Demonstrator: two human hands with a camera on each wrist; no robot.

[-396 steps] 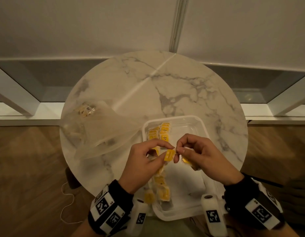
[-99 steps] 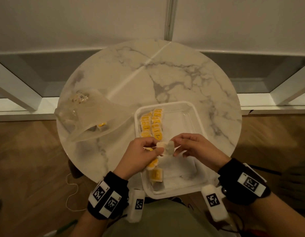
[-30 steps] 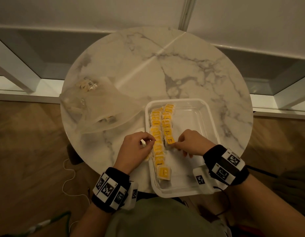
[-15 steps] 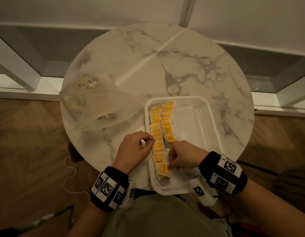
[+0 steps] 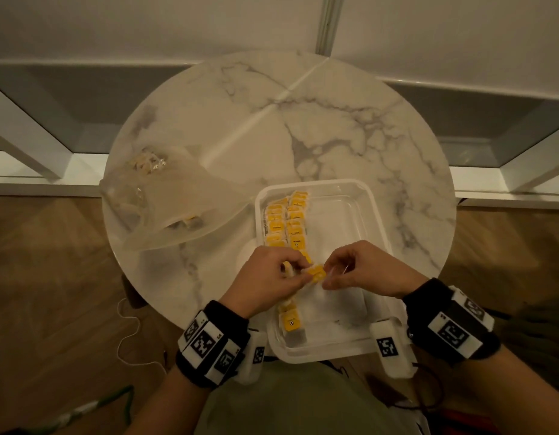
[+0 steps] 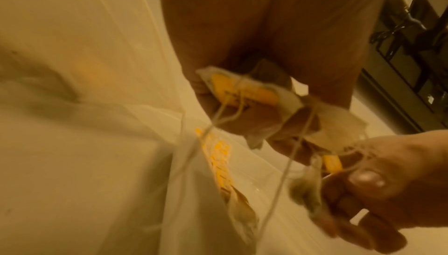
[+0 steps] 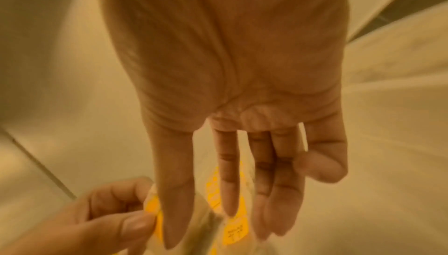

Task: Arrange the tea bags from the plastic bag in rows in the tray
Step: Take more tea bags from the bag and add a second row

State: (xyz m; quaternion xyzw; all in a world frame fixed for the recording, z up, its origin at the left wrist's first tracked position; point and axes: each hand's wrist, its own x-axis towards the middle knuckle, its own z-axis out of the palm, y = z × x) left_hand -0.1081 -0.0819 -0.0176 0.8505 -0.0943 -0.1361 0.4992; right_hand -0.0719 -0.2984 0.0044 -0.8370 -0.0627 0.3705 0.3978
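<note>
A clear tray (image 5: 378,215) on the round marble table holds yellow-tagged tea bags (image 5: 287,221) in two rows along its left side. One more tea bag (image 5: 291,320) lies at the near end. Both hands hover over the tray's near left part. My left hand (image 5: 295,271) grips a small bunch of tea bags (image 6: 244,90) with tangled strings. My right hand (image 5: 331,277) pinches one tea bag (image 6: 303,190) of that bunch by its tag end. The plastic bag (image 5: 165,211) lies to the left with a few tea bags (image 5: 190,221) inside.
The tray's right half (image 5: 341,233) holds nothing. The marble table (image 5: 303,114) stretches bare behind the tray. A white cord (image 5: 130,334) lies on the wooden floor at the left. My lap is under the table's near edge.
My right hand has lifted from the near end of the tea bag row and met my left hand. The left hand moved right over the tray; both now hold the tangled tea bags.
</note>
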